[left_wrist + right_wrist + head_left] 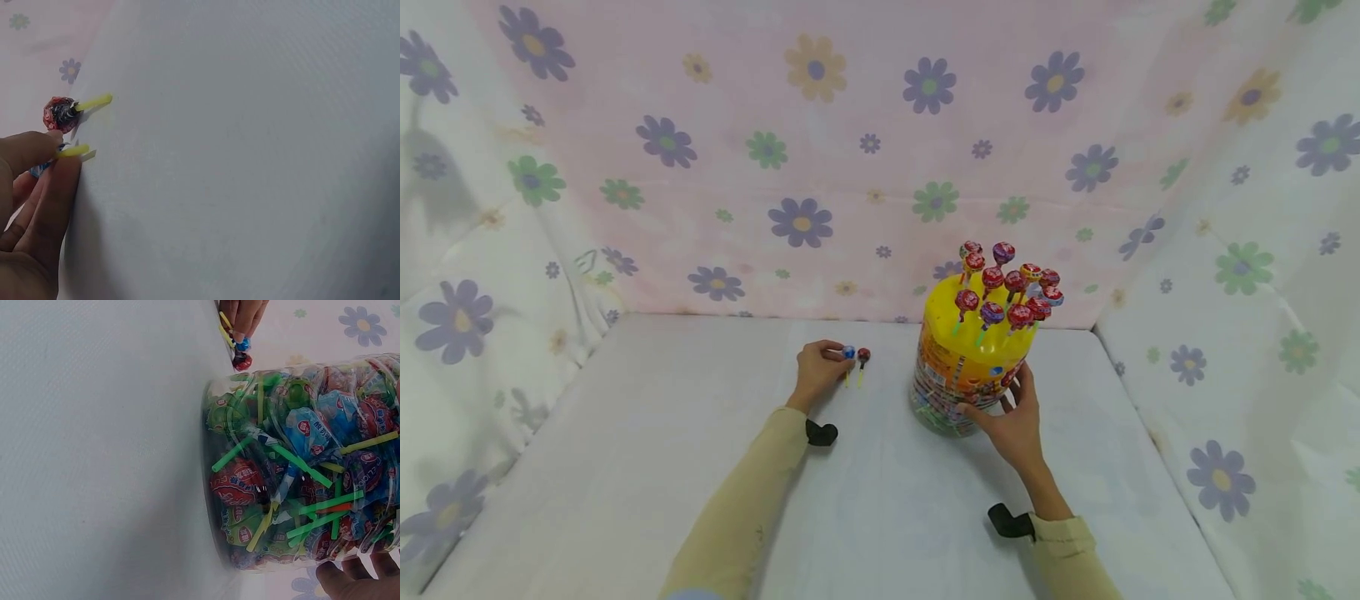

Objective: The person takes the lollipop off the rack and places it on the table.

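On the white table, my left hand (820,372) pinches a blue-wrapped lollipop (848,352) between thumb and fingers. In the left wrist view its yellow stick (76,150) pokes out past the fingertips, while most of the blue wrapper is hidden. A red-and-dark lollipop (864,356) lies right beside it, its yellow stick toward me. My right hand (1017,425) grips the lower right side of a big clear jar (958,379) with a yellow lid (943,312). Several wrapped lollipops (992,278) stand upright in the lid, and many more (237,481) fill the jar.
The table (625,467) meets a flower-printed cloth (730,150) at the back. More of this cloth hangs at the left and right sides. Black wrist mounts (1011,522) sit at both cuffs.
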A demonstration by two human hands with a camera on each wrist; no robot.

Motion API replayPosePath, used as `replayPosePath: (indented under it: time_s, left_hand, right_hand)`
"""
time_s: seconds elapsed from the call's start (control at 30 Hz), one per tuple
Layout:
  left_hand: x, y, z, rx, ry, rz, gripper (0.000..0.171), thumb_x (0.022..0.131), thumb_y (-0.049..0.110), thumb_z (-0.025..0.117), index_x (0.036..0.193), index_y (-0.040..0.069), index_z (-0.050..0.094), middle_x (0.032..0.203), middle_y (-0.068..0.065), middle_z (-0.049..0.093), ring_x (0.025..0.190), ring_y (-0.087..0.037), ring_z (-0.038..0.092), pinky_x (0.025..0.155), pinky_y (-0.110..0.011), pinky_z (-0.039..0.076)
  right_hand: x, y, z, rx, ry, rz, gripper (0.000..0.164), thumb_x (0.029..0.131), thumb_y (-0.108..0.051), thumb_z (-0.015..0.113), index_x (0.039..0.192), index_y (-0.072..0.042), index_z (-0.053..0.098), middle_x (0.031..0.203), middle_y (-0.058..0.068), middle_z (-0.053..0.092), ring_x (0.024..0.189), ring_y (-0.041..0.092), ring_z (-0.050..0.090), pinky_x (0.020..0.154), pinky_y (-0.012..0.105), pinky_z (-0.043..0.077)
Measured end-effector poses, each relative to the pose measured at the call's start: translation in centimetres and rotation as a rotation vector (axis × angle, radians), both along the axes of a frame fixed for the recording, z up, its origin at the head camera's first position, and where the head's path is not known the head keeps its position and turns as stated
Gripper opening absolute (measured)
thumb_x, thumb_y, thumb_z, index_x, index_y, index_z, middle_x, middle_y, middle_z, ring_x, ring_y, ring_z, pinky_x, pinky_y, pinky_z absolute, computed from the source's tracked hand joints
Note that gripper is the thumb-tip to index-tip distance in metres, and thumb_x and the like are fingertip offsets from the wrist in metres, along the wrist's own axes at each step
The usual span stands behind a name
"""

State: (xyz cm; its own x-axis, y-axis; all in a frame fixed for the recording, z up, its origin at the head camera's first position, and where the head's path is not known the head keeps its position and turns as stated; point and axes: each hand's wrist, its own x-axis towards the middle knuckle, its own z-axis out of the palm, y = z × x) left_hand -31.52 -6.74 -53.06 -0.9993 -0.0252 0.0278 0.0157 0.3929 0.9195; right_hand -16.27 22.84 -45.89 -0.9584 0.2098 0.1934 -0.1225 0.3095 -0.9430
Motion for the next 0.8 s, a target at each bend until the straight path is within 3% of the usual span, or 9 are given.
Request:
replayPosePath:
  time_s: [0.53,0.8]
  left_hand:
    - [0.7,0.6,-0.1,-0.052,0.082,0.09,0.03,0.08,0.007,0.085,0.102,-0.008,0.073,0.089,-0.023,0.075,0.082,-0.033,0.074,0.072,-0.037,0.061]
    - [1.3,0.5,0.4,-0.061,0.023,0.089,0.033,0.082,0.014,0.086,0.105,-0.006,0.073,0.094,-0.023,0.075,0.085,-0.032,0.073,0.076,-0.038,0.061]
  right_hand:
    - [0.0,-0.1,-0.1,0.004,0.009,0.005,0.097,0.084,-0.004,0.083,0.159,-0.007,0.022,0.16,0.019,0.03,0.149,0.043,0.031,0.119,0.062,0.03]
    - [-0.1,0.2,-0.4,0.014,0.052,0.012,0.098,0.083,-0.004,0.084,0.159,-0.006,0.022,0.16,0.019,0.031,0.147,0.045,0.033,0.117,0.064,0.032]
